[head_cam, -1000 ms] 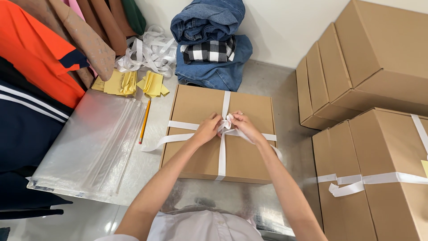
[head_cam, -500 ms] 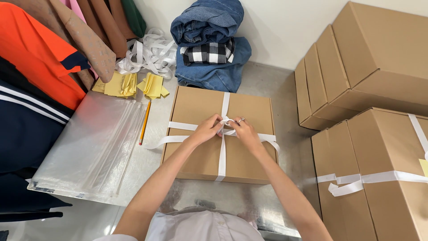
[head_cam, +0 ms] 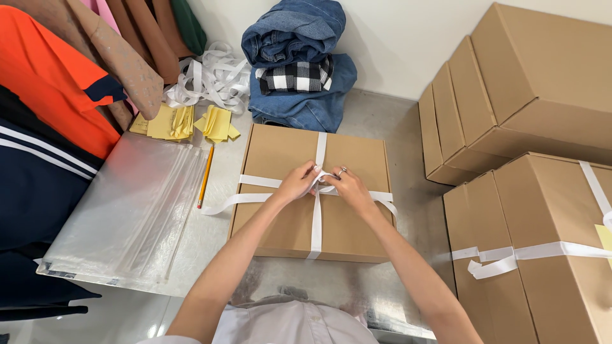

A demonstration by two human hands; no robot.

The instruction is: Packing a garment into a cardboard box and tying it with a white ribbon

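A flat brown cardboard box [head_cam: 347, 226] lies on the metal table in front of me. White ribbon [head_cam: 317, 220] crosses it lengthwise and sideways. My left hand [head_cam: 295, 183] and my right hand [head_cam: 345, 186] meet at the crossing on top of the box, both pinching the ribbon at the knot. A ring shows on my right hand. One loose ribbon end trails off the box's left side, another curls over its right edge.
Clear plastic bags [head_cam: 131, 207] and a pencil [head_cam: 204, 176] lie to the left, near yellow notes [head_cam: 218, 122] and a ribbon heap [head_cam: 210, 78]. Folded jeans [head_cam: 296, 70] sit behind. Stacked brown boxes [head_cam: 535, 95] stand to the right; one ribbon-tied box [head_cam: 548, 229]. Clothes [head_cam: 51, 95] hang left.
My hands have dropped lower and closer together on the knot, pulling the ribbon flatter against the box top. The box has not moved.
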